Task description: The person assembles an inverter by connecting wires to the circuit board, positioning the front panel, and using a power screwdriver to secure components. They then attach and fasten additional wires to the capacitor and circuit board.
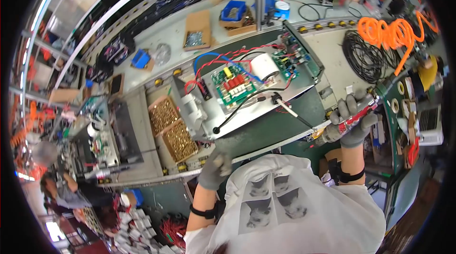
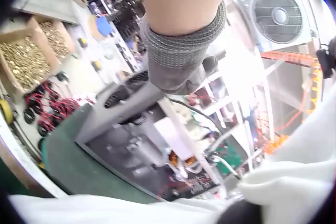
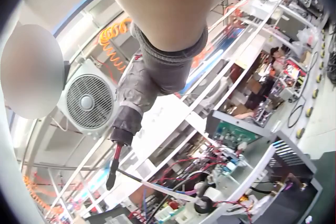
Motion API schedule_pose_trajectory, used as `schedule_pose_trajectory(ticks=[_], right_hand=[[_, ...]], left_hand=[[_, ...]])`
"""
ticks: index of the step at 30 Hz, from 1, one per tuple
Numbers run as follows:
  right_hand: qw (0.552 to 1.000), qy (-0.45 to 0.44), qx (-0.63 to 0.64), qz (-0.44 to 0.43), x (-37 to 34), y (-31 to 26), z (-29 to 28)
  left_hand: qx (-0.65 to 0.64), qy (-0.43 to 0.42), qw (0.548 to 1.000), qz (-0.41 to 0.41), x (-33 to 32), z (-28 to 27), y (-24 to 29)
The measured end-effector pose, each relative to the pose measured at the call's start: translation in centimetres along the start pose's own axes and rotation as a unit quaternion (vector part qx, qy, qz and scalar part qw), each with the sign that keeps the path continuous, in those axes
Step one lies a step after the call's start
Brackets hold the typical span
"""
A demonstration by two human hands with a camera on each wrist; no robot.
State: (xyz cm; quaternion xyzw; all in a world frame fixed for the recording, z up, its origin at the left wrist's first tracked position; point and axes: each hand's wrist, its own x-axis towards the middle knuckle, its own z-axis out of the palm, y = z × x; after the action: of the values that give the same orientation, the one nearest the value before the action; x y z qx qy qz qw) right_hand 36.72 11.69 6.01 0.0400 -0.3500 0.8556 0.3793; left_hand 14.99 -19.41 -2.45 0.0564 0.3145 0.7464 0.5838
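Observation:
My gloved right hand grips a red and grey power driver beyond the right front corner of the metal chassis. Its shaft points down, below the gloved hand in the right wrist view. Close to the chassis's left front corner, my gloved left hand has loosely bent fingers, with nothing visible in them. The left wrist view shows that glove above the grey casing. Inside the chassis are a green circuit board, a white cylinder and coloured wires.
Boxes of brass-coloured screws stand left of the chassis. Behind it are a cardboard tray of small parts and a blue bin. A black cable coil and an orange coiled hose are at the right.

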Motion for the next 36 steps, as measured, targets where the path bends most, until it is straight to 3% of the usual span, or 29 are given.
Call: schedule_pose_trajectory(ticks=[2,4,6,7,9,10,12,17,24,30,36], right_hand=[[0.999,-0.038,0.005,0.016,1.0,0.9,1.6],[0.999,0.026,0.028,0.008,1.9,1.6,4.6],[0.999,-0.008,0.037,0.0,2.9,2.0,3.8],[0.998,-0.045,0.049,-0.019,3.5,2.2,3.6],[0.993,-0.081,0.074,-0.046,4.2,2.8,3.9],[0.993,-0.08,0.075,-0.045,4.1,3.3,4.2],[0.996,-0.03,0.054,-0.058,3.9,4.0,4.5],[0.997,0.026,0.021,-0.069,3.6,5.0,4.1],[0.996,0.02,-0.027,-0.085,3.1,5.4,4.0],[0.995,-0.022,-0.012,-0.101,2.9,5.0,4.2],[0.991,-0.005,-0.028,-0.127,2.3,5.1,4.2]], left_hand=[[0.097,-0.011,0.995,0.011,2.0,3.2,-1.6],[0.099,-0.06,0.993,0.03,4.2,4.5,-3.1],[0.026,-0.044,0.997,-0.056,5.8,5.9,-3.7],[0.022,-0.034,0.998,-0.055,6.3,6.3,-4.2],[-0.034,-0.09,0.991,-0.098,7.2,7.0,-4.8],[-0.034,-0.089,0.991,-0.098,7.4,7.6,-4.9],[0.018,-0.004,0.995,-0.101,7.4,8.9,-4.8],[0.022,-0.015,0.997,-0.073,7.3,8.2,-5.3],[0.127,0.051,0.99,-0.022,7.1,9.5,-4.9],[0.118,0.062,0.989,-0.07,7.4,9.7,-4.3],[0.064,0.04,0.996,-0.047,7.5,10.1,-5.0]])
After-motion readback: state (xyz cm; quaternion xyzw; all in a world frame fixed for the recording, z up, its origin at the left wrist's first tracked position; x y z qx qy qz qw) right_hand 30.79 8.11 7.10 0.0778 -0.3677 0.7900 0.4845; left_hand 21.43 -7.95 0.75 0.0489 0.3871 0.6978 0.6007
